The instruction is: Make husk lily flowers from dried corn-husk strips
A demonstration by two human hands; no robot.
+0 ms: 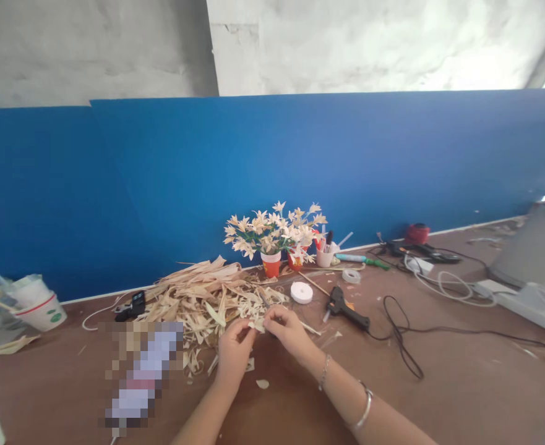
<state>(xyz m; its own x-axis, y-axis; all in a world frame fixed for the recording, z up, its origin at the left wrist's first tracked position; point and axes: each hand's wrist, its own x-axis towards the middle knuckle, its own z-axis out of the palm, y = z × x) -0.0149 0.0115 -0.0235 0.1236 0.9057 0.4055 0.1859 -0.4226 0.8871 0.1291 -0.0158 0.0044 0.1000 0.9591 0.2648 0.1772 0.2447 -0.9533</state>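
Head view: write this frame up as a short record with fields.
Left hand: left hand pinches a small pale piece
Right hand: right hand, fingertips at that piece's edge; grip unclear
Beyond hands: heap of dry, pale strips; white roll
Right side: black glue gun, trigger end toward the flowers
Back: pale flowers above red cups, before a blue panel
Unreadable: pixelated patch, left

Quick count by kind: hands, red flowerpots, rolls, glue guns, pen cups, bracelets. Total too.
Hands: 2
Red flowerpots: 2
Rolls: 2
Glue gun: 1
Pen cup: 1
Bracelets: 2
Total: 10
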